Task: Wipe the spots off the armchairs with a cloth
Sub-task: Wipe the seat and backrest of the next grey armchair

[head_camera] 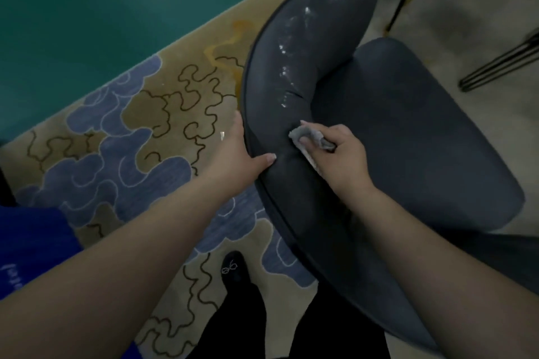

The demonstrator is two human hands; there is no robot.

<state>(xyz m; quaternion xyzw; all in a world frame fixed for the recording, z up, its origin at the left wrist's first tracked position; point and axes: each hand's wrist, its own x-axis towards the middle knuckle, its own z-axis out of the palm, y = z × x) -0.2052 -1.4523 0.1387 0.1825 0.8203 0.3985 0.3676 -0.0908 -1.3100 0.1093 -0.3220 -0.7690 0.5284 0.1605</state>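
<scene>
Left hand (243, 159), arm extended, lies open and flat against the armchair (379, 131) backrest's outer edge. Right hand (341, 154) grips a grey cloth (309, 137), pressed to the backrest below the white spots (287, 73).

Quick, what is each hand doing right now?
Left hand: open, holding nothing, pressed flat against the armchair backrest's outer edge.
Right hand: closed on the grey cloth, pressing it onto the backrest.

hands (294, 154) on armchair (393, 131), cloth (310, 137) pressed
</scene>
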